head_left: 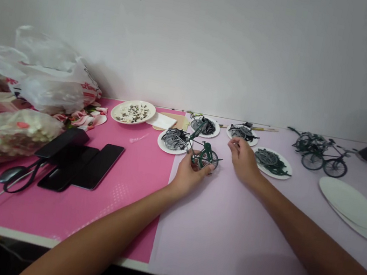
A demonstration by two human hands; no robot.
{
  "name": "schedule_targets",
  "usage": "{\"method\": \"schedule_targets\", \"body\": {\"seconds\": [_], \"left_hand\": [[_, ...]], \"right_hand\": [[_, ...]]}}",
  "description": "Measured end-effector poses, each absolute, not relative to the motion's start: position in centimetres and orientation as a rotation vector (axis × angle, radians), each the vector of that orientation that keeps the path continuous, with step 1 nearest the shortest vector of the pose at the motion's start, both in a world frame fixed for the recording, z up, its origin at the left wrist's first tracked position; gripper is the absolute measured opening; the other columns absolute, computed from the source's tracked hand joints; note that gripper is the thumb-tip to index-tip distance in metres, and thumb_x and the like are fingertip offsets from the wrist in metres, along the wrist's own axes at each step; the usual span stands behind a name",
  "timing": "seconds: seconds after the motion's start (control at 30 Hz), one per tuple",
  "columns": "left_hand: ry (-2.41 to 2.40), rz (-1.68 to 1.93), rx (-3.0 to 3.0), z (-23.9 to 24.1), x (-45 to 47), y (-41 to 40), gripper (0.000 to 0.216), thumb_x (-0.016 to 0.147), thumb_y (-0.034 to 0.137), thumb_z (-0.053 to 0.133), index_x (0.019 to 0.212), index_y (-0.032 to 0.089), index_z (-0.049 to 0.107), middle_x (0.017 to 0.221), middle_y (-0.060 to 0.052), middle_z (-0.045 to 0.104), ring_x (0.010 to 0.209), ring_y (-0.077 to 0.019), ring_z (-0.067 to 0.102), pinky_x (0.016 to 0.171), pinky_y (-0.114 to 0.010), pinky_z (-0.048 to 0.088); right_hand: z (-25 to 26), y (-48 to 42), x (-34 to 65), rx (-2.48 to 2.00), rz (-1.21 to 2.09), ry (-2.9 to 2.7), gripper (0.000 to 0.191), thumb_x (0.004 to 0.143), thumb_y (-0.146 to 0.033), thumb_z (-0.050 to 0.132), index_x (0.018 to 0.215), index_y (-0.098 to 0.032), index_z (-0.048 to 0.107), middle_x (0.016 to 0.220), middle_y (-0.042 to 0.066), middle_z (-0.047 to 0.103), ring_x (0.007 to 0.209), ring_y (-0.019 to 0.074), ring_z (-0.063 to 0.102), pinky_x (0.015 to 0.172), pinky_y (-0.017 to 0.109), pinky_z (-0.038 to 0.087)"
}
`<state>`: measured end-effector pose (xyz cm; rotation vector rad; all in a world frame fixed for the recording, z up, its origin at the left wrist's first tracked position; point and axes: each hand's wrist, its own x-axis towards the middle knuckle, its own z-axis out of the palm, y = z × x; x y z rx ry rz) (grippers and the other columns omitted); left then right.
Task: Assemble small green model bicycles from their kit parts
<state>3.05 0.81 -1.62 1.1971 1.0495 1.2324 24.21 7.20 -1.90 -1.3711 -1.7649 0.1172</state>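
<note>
My left hand (pixel 189 174) is closed around the rear of a small dark green model bicycle (pixel 203 153) that stands on the pale lilac mat (pixel 224 230). My right hand (pixel 243 159) hovers just to the right of it, fingers curled and pinched together on something I cannot make out. Several small white plates hold bicycle parts: one with grey wheels (pixel 173 141) left of the model, one with green frames (pixel 273 163) right of my right hand, and two more (pixel 206 126) (pixel 243 132) by the wall.
Finished model bicycles (pixel 319 154) stand at the back right. A plate of small pieces (pixel 133 112) sits on the pink mat (pixel 118 183). Two black phones (pixel 81 169), scissors (pixel 18 175), plastic bags (pixel 48 76) lie left; empty white plates (pixel 355 210) right.
</note>
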Motion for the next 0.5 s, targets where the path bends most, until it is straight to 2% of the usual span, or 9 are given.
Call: {"method": "schedule_targets", "body": {"seconds": [0.17, 0.33, 0.5], "left_hand": [[1.066, 1.250, 1.193, -1.2, 3.2, 0.6, 0.052, 0.074, 0.030, 0.092, 0.110, 0.019, 0.056, 0.079, -0.001, 0.072, 0.066, -0.0152, 0.069, 0.062, -0.026, 0.058], [1.048, 1.241, 1.240, -0.8, 3.0, 0.2, 0.049, 0.076, 0.031, 0.090, 0.110, 0.020, 0.055, 0.085, -0.002, 0.076, 0.068, -0.0168, 0.072, 0.069, -0.029, 0.061], [1.047, 1.228, 1.282, -1.3, 2.9, 0.3, 0.051, 0.077, 0.033, 0.089, 0.111, 0.020, 0.054, 0.081, -0.001, 0.075, 0.067, -0.0167, 0.072, 0.066, -0.027, 0.058]], "right_hand": [[-1.4, 2.5, 23.1, -1.208, 0.107, -1.775, 0.016, 0.105, -0.038, 0.050, 0.098, -0.025, 0.058, 0.090, 0.006, 0.061, 0.083, 0.0247, 0.057, 0.074, 0.038, 0.048], [-2.1, 1.5, 21.8, -1.097, 0.135, -1.951, 0.011, 0.104, -0.029, 0.050, 0.097, -0.026, 0.058, 0.091, 0.007, 0.061, 0.089, 0.0283, 0.056, 0.079, 0.043, 0.048], [-2.8, 1.8, 21.2, -1.039, 0.114, -1.986, 0.016, 0.106, -0.030, 0.047, 0.095, -0.027, 0.058, 0.087, 0.007, 0.059, 0.086, 0.0284, 0.054, 0.078, 0.044, 0.047]]}}
